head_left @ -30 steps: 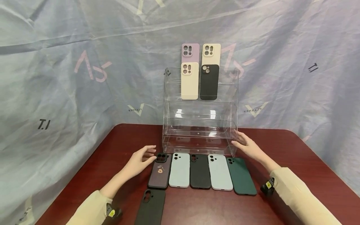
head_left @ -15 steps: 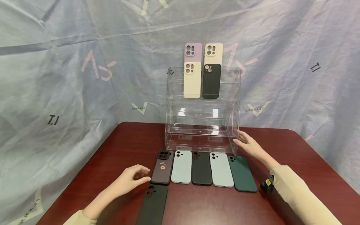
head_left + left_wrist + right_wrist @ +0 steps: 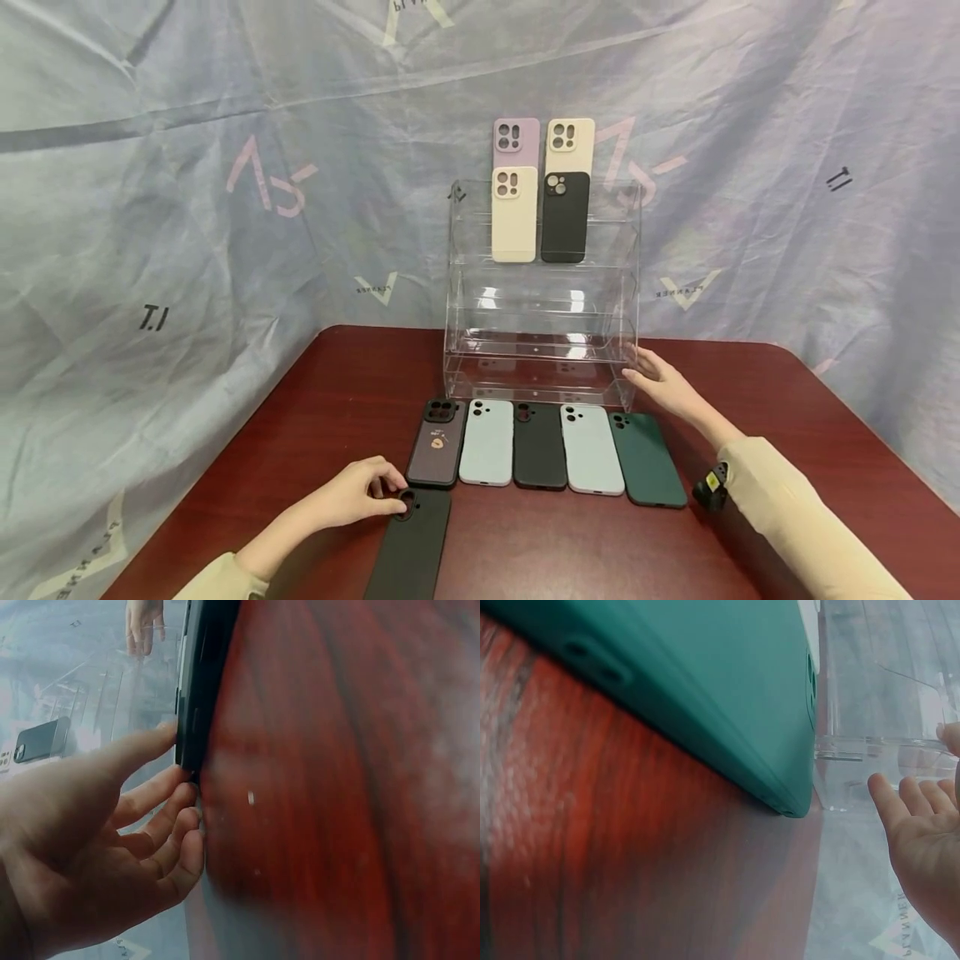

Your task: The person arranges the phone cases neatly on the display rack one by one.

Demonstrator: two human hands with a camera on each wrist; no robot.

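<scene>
Pinching its top end, the left hand has just reached the near black case on the table below the printed case, putting that piece in hand, while the stand is touched by the right hand, fingers extended.

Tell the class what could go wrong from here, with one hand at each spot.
1. The left hand has just one end of the nearest black case, so it might slip.
2. The patterned case lies right beyond that end and could get nudged.
3. The right hand is beside the clear stand; a bump might topple the upright cases.
</scene>
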